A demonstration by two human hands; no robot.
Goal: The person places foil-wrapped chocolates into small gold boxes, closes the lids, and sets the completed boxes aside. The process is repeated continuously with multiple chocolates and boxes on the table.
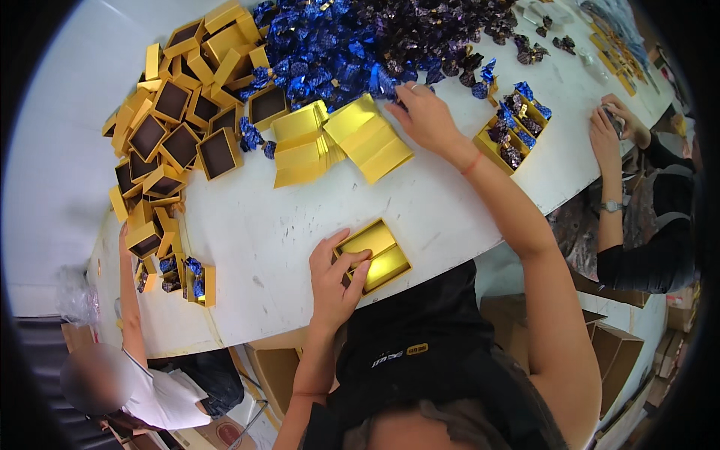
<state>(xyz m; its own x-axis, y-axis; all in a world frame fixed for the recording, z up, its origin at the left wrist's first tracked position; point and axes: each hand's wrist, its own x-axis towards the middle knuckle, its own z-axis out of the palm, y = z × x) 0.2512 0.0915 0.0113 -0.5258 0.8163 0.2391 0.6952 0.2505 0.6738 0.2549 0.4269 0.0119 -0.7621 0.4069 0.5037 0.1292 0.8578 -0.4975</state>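
Note:
An open gold box (387,279) with a shiny gold divider inside lies near the table's front edge. My left hand (337,281) grips its left side, fingers reaching over the wall onto the divider. Farther off, my right hand (429,118) reaches to the edge of the pile of blue foil-wrapped candies (322,52). Its thumb and forefinger look apart, beside a blue candy; the other fingers are partly hidden. Just left of that hand lie folded gold card inserts (367,139), with a second stack of gold inserts (300,146) next to them.
Empty gold boxes (180,97) are heaped at the far left. Dark purple wrapped candies (427,30) adjoin the blue ones. A filled gold box (514,131) stands right of my right arm. One co-worker's hands (609,127) are at the right; another person (127,375) sits at the left.

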